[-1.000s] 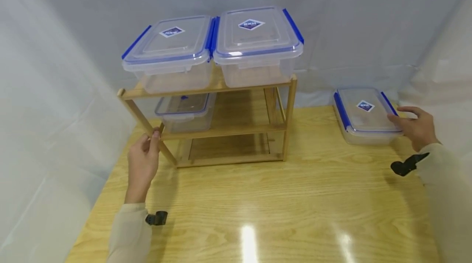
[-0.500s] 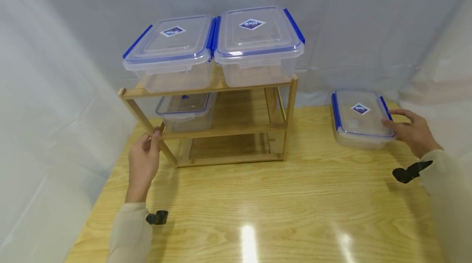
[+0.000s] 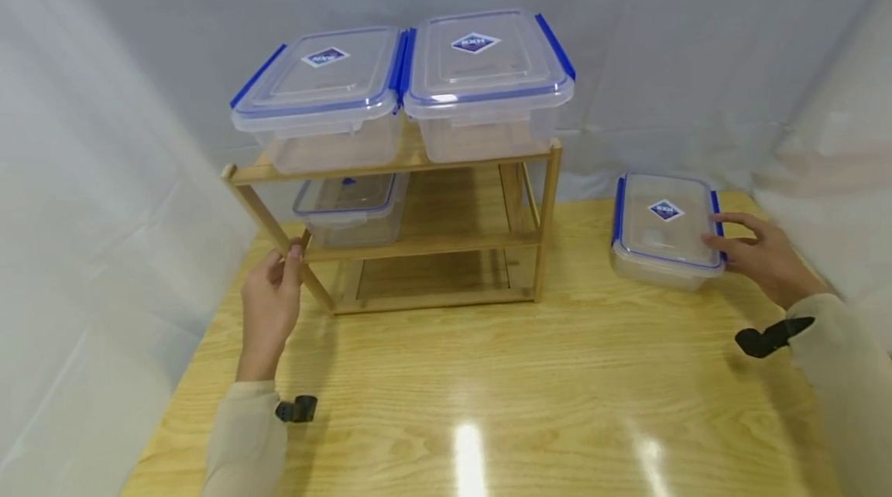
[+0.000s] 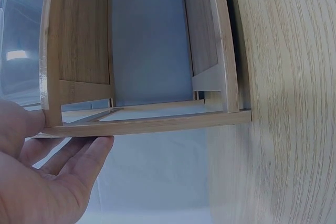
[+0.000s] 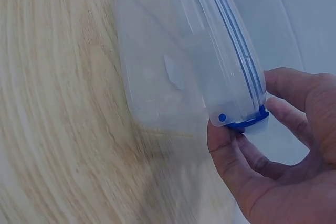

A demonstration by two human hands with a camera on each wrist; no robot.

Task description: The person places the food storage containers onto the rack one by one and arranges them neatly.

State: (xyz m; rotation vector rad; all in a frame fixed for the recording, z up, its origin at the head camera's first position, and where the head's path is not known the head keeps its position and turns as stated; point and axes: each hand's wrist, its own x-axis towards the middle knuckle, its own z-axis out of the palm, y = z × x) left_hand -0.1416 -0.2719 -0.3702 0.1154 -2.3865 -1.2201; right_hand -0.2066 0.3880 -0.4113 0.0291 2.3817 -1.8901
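Observation:
My left hand (image 3: 272, 303) pinches the front left post of a wooden three-tier shelf rack (image 3: 425, 248), at the level of the middle shelf. In the left wrist view, the thumb and fingers lie on either side of that post. To the right of the rack, my right hand (image 3: 763, 257) grips the right edge of a clear plastic food container (image 3: 662, 230) with a blue-clipped lid. The right wrist view shows the fingers around the blue clip (image 5: 252, 121) at the lid's edge. The container is close over the tabletop, its lid facing up.
Two large clear containers with blue clips, one at left (image 3: 324, 94) and one at right (image 3: 488, 87), stand side by side on the top shelf. A smaller container (image 3: 355, 210) sits at the middle shelf's left. The wooden table (image 3: 523, 381) meets white sheeting (image 3: 662, 40) behind.
The right hand has brought the food container left and a little nearer the front of the table. My left hand stays on the rack's post.

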